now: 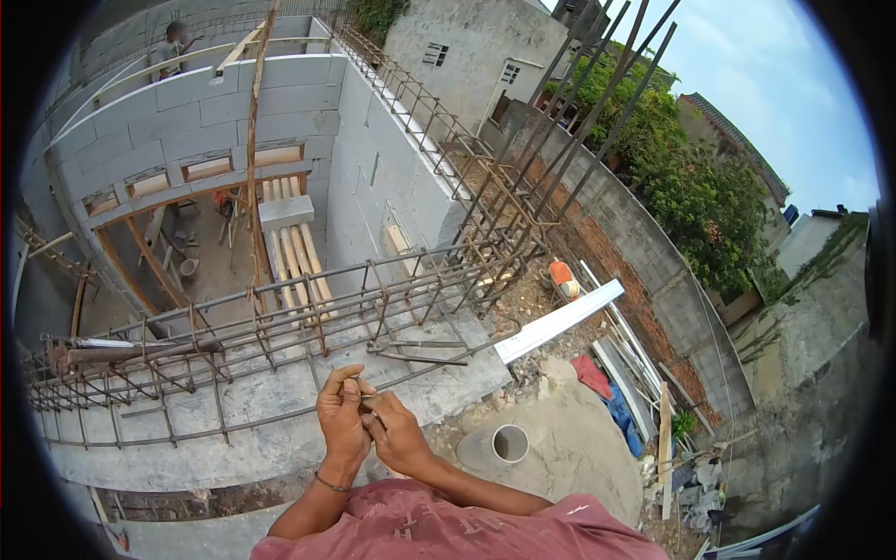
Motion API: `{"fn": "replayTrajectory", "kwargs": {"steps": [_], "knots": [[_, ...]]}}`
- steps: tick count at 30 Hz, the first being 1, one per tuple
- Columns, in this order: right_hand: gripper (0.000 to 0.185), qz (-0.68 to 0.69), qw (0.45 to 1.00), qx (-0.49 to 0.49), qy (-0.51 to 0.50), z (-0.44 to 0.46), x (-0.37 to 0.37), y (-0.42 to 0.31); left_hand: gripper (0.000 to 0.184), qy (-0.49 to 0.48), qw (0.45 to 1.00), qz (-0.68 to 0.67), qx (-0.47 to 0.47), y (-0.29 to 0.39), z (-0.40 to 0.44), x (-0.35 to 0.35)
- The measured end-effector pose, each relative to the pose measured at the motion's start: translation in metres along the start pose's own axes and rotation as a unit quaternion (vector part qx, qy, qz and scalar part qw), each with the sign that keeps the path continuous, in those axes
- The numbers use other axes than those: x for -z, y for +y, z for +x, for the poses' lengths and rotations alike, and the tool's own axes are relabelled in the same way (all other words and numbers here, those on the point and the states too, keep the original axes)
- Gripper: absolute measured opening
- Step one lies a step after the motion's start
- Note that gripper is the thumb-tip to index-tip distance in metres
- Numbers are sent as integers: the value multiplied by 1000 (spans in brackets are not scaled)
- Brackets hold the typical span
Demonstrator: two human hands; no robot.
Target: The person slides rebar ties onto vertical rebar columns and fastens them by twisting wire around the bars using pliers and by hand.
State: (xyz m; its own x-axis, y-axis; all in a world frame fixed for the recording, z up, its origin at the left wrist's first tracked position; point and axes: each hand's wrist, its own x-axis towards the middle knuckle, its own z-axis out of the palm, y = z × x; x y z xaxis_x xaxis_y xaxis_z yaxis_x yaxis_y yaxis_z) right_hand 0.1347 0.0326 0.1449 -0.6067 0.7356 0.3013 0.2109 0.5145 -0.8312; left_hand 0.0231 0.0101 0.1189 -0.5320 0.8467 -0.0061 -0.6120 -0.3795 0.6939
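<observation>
My left hand (342, 417) and my right hand (398, 435) meet in front of my chest, their fingers closed and pressed together. Something small may be between the fingertips, but I cannot make it out. Just beyond them a long cage of steel rebar (381, 303) with stirrups lies along the top of the concrete slab (271, 408). A dark pair of long-handled pincers (420, 356) rests on the slab beside the cage, apart from both hands.
Upright rebars (597, 103) rise at the corner to the right. Below stand a grey pipe (510, 444) and a sand heap (569, 420), near a white board (560, 321). A wooden pole (255, 168) crosses the block-walled room. Another person (175, 47) is at the far left.
</observation>
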Motion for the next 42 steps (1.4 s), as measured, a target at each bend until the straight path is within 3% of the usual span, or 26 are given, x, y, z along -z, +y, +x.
{"fn": "replayTrajectory", "kwargs": {"steps": [1,2,5,7,9,11,13,15,18,20,22,24,26,27,29,33,36,39,41,42], "knots": [[22,-22,999,-29,14,-1,7,5,26,-11,1000,-8,-3,-4,1,-9],[17,71,983,-166,-13,-4,14,8,25,-55,998,2,12,-8,0,-19],[15,33,992,-90,86,-13,35,23,24,-154,986,43,53,-29,-5,-37],[15,30,988,-113,105,-24,56,24,24,-212,971,80,76,-32,1,-57],[14,35,982,-130,129,-34,77,24,30,-360,878,313,-32,-23,14,-86],[12,317,896,-239,199,-50,94,25,43,-368,852,344,-144,-10,35,-124],[11,304,889,-232,252,-70,109,48,53,-377,819,352,-254,26,73,-181],[11,275,869,-231,340,-86,125,81,62,-396,807,342,-275,62,115,-247],[11,206,838,-245,442,-94,149,116,76,-419,839,257,-232,100,179,-355],[11,184,818,-240,489,-90,163,141,81,-373,822,323,-282,105,223,-414],[12,147,815,-216,517,-82,171,161,86,-360,814,381,-252,118,224,-455],[12,133,801,-221,541,-71,169,161,82,-337,784,449,-264,113,247,-489],[12,51,797,-201,568,-72,153,190,56,-383,832,330,-227,106,258,-511],[12,63,794,-203,570,-79,141,193,45,-379,862,256,-220,104,257,-523],[13,172,777,-179,578,-90,113,193,39,-375,862,249,-233,96,282,-537],[11,193,732,-295,583,-172,49,228,38,-342,881,159,-285,75,284,-545],[13,183,677,-371,608,-251,6,258,38,-400,866,133,-267,77,294,-541],[14,180,644,-421,613,-306,5,259,37,-407,866,127,-262,79,300,-542],[15,167,636,-451,603,-332,15,267,37,-475,836,117,-248,82,319,-540],[14,158,628,-430,630,-342,19,278,38,-409,866,132,-255,78,292,-541]]}}
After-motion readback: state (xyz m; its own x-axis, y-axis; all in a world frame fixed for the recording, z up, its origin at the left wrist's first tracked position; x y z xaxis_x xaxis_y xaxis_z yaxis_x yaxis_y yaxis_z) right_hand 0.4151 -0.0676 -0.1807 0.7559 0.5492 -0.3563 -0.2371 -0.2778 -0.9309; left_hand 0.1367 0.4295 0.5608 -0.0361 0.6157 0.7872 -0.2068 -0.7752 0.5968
